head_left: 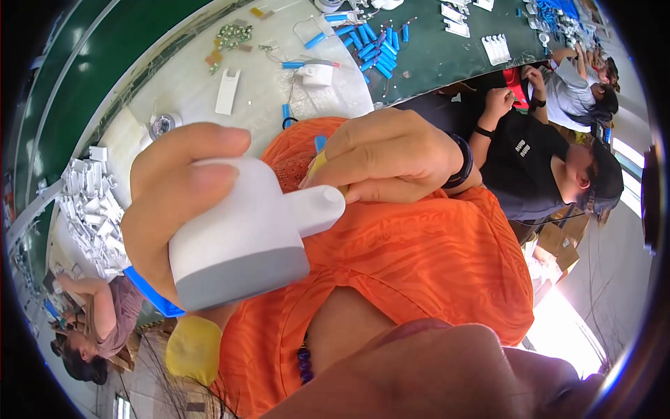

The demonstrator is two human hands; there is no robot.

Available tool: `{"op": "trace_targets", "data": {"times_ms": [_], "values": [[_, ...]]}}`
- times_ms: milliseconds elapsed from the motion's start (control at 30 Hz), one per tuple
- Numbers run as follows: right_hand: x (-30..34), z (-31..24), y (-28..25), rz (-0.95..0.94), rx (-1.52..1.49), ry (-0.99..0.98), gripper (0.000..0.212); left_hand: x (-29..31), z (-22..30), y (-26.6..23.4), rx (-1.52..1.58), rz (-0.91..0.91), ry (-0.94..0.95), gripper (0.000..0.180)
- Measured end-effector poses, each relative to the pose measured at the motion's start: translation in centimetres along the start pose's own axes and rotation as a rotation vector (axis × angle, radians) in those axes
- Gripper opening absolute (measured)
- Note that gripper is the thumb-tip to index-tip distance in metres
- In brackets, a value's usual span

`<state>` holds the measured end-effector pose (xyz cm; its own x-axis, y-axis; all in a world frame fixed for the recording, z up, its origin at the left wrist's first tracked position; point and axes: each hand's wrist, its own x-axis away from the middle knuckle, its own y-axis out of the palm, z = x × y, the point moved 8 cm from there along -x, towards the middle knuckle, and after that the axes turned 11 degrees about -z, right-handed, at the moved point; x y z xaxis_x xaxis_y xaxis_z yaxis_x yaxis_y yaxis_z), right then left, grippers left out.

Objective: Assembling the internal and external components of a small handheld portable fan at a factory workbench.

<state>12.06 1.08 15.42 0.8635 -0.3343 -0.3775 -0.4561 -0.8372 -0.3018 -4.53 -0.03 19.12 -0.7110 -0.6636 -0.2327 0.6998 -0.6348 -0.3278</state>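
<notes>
My left hand (pixel 157 202) is wrapped around a white plastic housing (pixel 241 209) with a grey band along its lower end and a short rounded spout (pixel 321 208) sticking out to the right. Just behind that spout, my right hand (pixel 394 150), with a dark band on its wrist, is closed with fingers and thumb together. A small yellow and blue thing (pixel 319 145) shows at its fingertips; most of it is hidden, and I cannot make out its kind. Both hands are held up close, over my orange top.
On the white table lie a white cover strip (pixel 227 91), a similar white housing (pixel 317 74), small circuit boards (pixel 234 33) and a tape roll (pixel 164 126). Blue cylindrical cells (pixel 377 52) lie beyond. White plastic parts (pixel 91 213) are heaped at left. Other people work nearby.
</notes>
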Motion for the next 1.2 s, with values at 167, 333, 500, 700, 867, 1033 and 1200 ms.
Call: {"op": "trace_targets", "data": {"times_ms": [167, 333, 500, 700, 867, 1033, 1200], "values": [[-0.1, 1.7, -0.4, -0.027, -0.050, 0.186, 0.026, 0.4, -4.5, -1.3, -0.166, 0.479, -0.086, 0.046], [1.3, 7.6, 0.6, 0.144, -0.554, 0.428, 0.025, 1.6, -16.5, 1.5, 0.608, 0.438, -0.386, 0.037], [1.5, 10.1, 0.7, 0.060, -0.544, 0.602, 0.025, 4.0, -20.9, 4.4, 0.726, 0.394, -0.548, 0.035], [0.5, 11.2, 1.3, -0.026, -0.543, 0.682, 0.024, 3.3, -19.4, 5.7, 0.331, 0.117, -0.433, 0.042], [0.2, 13.6, 2.0, -0.006, -0.515, 0.684, 0.030, 3.5, -21.0, 7.4, 0.434, 0.033, -0.444, 0.031], [-0.2, 15.3, 0.3, 0.088, -0.307, 0.662, 0.034, 4.2, -23.4, 8.3, 1.088, 0.205, -0.432, 0.031], [0.1, 16.9, 0.3, 0.068, -0.197, 0.756, 0.027, 4.8, -24.1, 8.4, 1.249, 0.427, -0.591, 0.052]]}}
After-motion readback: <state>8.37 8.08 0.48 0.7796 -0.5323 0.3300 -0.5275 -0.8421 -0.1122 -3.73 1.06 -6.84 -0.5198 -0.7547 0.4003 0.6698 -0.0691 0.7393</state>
